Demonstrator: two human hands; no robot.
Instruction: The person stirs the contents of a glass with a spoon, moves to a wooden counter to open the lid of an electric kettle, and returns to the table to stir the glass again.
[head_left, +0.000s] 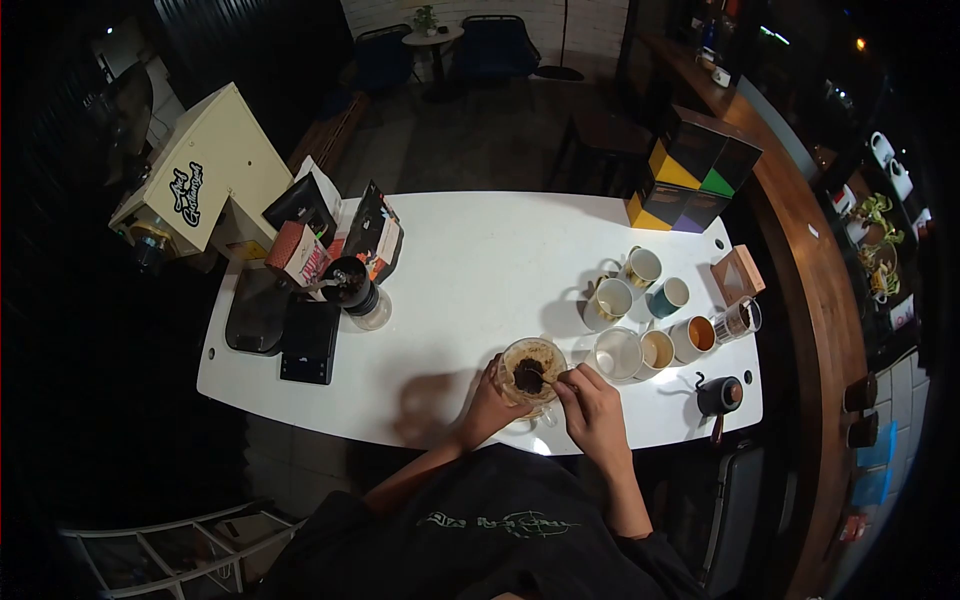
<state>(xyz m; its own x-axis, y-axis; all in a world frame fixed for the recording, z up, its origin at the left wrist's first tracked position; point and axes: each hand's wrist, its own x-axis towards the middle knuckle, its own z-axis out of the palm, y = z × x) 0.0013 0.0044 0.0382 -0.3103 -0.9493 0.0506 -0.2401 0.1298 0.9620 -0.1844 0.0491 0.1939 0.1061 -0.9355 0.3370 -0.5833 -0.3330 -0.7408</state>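
Near the front edge of the white table [450, 270] stands a round glass vessel [545, 352] with dark brown grounds [527, 376] inside. My left hand [488, 406] wraps round its left side, fingers closed against the glass. My right hand [592, 405] is at its right rim, the fingers pinched on a thin utensil [547, 379] that reaches into the grounds. Most of the utensil is hidden by my fingers. Below the vessel, a glass handle [549, 416] shows between my hands.
Right of my hands stand several cups [657, 349], a clear glass [617, 353] and a black kettle [719, 396]. Stacked boxes [690, 175] are at the back right. At the left are a hand grinder [368, 304], a black scale [309, 343], bags [376, 232] and a cream machine [205, 175].
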